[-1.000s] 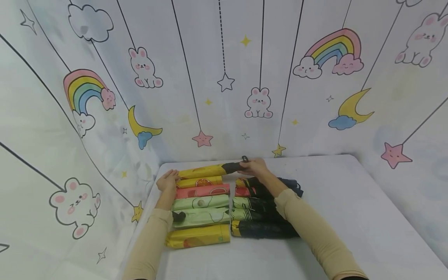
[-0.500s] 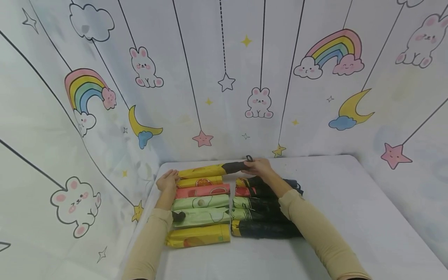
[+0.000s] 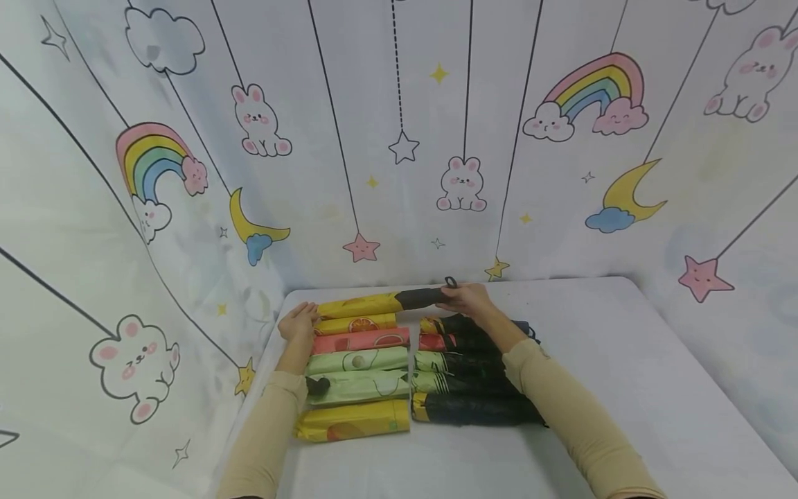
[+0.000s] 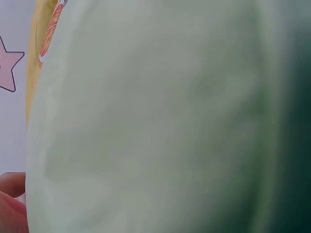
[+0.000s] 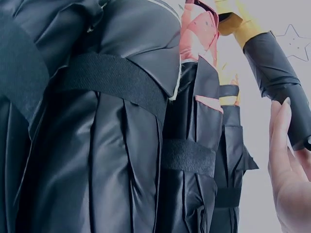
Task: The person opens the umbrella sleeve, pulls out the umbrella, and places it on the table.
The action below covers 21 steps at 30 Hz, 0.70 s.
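At the back edge of the table, a folded umbrella [image 3: 360,305] lies across between both hands, its sleeve yellow and its right end black with a small loop. My right hand [image 3: 470,300] grips the black end, and the right wrist view has fingers along its dark handle [image 5: 297,114]. At the yellow left end, my left hand [image 3: 299,321] holds the tip. Directly in front lies a yellow sleeve with an orange slice [image 3: 364,325]. The left wrist view is mostly blocked by a pale green sleeve [image 4: 146,107], with part of the hand at lower left.
Below it lie a red sleeve [image 3: 361,340], green sleeves [image 3: 358,360] and a yellow sleeve [image 3: 355,421] in a column. Dark folded umbrellas with straps [image 3: 474,409] form a second column to the right. The white table [image 3: 623,388] meets a printed cloth backdrop [image 3: 399,208].
My right hand has shifted slightly to the right along with the black end and its loop, showing more of the black part. The left hand and the rows have stayed put.
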Each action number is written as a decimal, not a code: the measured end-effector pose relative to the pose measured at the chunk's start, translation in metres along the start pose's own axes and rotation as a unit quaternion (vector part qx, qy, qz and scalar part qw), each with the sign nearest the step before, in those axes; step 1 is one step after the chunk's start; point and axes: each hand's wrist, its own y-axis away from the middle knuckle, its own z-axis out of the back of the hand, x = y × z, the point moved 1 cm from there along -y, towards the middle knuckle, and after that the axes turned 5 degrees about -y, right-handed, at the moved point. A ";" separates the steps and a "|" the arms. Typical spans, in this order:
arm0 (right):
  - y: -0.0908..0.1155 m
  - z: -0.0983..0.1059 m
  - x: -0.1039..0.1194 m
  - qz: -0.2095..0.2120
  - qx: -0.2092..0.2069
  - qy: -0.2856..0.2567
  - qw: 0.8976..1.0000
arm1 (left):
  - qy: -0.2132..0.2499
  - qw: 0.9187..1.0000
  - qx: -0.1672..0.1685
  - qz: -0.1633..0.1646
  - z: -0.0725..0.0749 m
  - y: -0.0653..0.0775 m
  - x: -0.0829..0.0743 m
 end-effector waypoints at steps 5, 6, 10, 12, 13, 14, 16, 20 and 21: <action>0.003 0.002 0.003 0.002 0.001 -0.002 1.000 | 0.004 1.000 0.002 0.004 0.000 0.000 0.000; 0.004 0.002 0.004 0.002 0.002 -0.002 1.000 | 0.008 1.000 0.002 0.006 -0.001 -0.001 0.000; 0.004 0.004 0.003 0.002 0.003 -0.002 1.000 | 0.012 1.000 0.003 0.007 -0.001 -0.002 0.000; 0.004 0.005 0.003 0.004 -0.001 -0.002 1.000 | 0.015 1.000 0.002 0.005 -0.002 -0.003 0.001; 0.004 0.005 0.003 0.005 -0.003 -0.001 1.000 | 0.017 1.000 0.002 0.004 -0.002 -0.003 0.001; 0.004 0.005 0.003 0.006 -0.005 0.000 1.000 | 0.019 1.000 0.001 0.003 -0.002 -0.004 0.001; 0.004 0.005 0.003 0.008 -0.007 0.000 1.000 | 0.010 1.000 0.002 -0.001 -0.003 -0.003 0.001; 0.002 0.006 0.003 0.007 -0.013 -0.011 1.000 | -0.003 1.000 0.005 -0.008 -0.003 -0.002 0.001; 0.002 0.007 0.003 0.007 -0.014 -0.015 1.000 | -0.006 1.000 0.006 -0.010 -0.003 -0.001 0.001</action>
